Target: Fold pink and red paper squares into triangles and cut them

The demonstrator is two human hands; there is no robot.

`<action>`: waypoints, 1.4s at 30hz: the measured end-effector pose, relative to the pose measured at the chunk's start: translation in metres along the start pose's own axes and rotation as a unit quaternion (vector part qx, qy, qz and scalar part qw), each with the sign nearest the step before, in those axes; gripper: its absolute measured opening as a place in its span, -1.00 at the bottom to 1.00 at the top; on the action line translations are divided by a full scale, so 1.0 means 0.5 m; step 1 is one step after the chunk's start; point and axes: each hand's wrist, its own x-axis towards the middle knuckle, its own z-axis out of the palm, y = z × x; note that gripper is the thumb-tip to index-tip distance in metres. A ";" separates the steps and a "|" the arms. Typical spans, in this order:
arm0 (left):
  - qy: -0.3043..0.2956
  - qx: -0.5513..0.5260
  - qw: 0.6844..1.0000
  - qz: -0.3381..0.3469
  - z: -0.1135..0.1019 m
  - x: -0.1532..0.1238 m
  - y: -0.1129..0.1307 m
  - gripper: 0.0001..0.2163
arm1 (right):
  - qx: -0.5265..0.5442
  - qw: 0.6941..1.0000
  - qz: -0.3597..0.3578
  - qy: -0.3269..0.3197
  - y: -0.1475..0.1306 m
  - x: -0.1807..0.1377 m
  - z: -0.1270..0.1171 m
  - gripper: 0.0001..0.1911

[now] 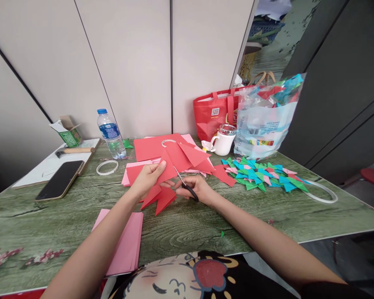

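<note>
My left hand [149,177] pinches a sheet of red paper [174,160] between thumb and fingers, holding it above the table. My right hand [195,187] is closed around the black handles of a pair of scissors [188,189], whose blades point up and left at the sheet's lower edge. I cannot tell how far the blades are in the paper. Beneath and behind my hands lie more red sheets [146,148] over pink ones. Folded red pieces [166,200] with pointed ends rest just below my hands.
Pink paper [129,241] is stacked near the front edge. To the left are a phone [61,179], a hammer [76,151], a white ring [107,167] and a water bottle [111,135]. Right of centre stand a white mug [225,141], bags [264,124] and a pile of folded paper triangles [258,172].
</note>
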 end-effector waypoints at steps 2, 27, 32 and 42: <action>-0.002 0.003 1.000 0.008 -0.002 0.001 -0.001 -0.60 | 0.002 1.000 0.000 0.000 0.001 0.000 0.000 -0.64; -0.063 0.061 0.996 0.007 0.009 -0.010 -0.003 -0.63 | 0.035 0.999 -0.004 -0.002 -0.014 -0.004 0.007 -0.50; -0.057 0.055 0.997 0.008 0.008 -0.009 -0.006 -0.65 | 0.045 0.999 -0.005 -0.001 -0.015 -0.004 0.010 -0.50; -0.060 0.043 0.997 0.011 0.007 -0.009 -0.007 -0.64 | 0.029 1.000 0.001 0.007 -0.006 -0.004 0.010 -0.55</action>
